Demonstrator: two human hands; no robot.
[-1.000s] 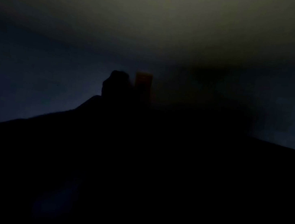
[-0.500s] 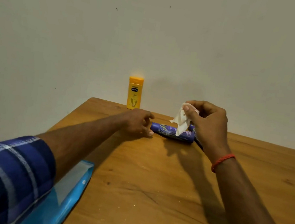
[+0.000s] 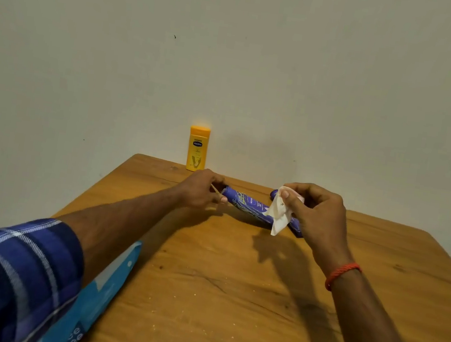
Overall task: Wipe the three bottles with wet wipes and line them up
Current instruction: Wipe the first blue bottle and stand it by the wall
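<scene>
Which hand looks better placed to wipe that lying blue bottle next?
The right hand: it already pinches the white wet wipe over the blue bottle. The left hand sits at its end.

Second blue bottle (image 3: 295, 229) behind right hand (image 3: 318, 213)

Wooden table (image 3: 229, 301) against plain wall (image 3: 263, 60)

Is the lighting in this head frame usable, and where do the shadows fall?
Head view: evenly lit and sharp, no glare; the right hand holding the wet wipe casts a dark shadow toward the camera on the wooden table; the yellow bottle is crisp against the wall; wide-angle bending shows at the table edges.
</scene>
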